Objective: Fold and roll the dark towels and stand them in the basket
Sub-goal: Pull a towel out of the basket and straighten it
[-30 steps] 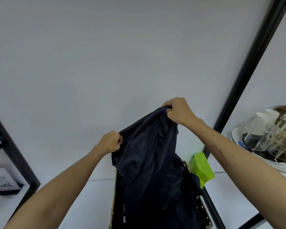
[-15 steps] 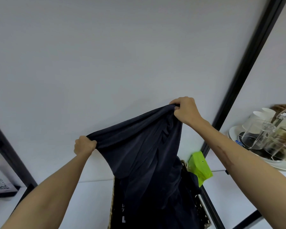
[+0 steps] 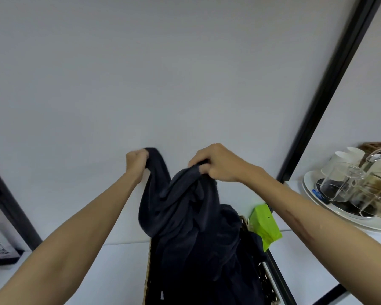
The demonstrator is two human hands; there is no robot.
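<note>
Your left hand [image 3: 136,160] and right hand [image 3: 216,165] each clench an upper edge of the limp, light dark navy towel [image 3: 185,216] hanging over the woven basket [image 3: 267,282]; regrip at corners.

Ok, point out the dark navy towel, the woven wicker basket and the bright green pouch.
dark navy towel [image 3: 185,216]: head view, on its hanging bunched middle.
woven wicker basket [image 3: 265,280]: head view, on its right wall.
bright green pouch [image 3: 264,225]: head view, on its front face.

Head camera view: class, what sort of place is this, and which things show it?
Probably a home or office storage corner: white shelves on a black frame, a tray of glasses, and a basket of dark towels.
</note>
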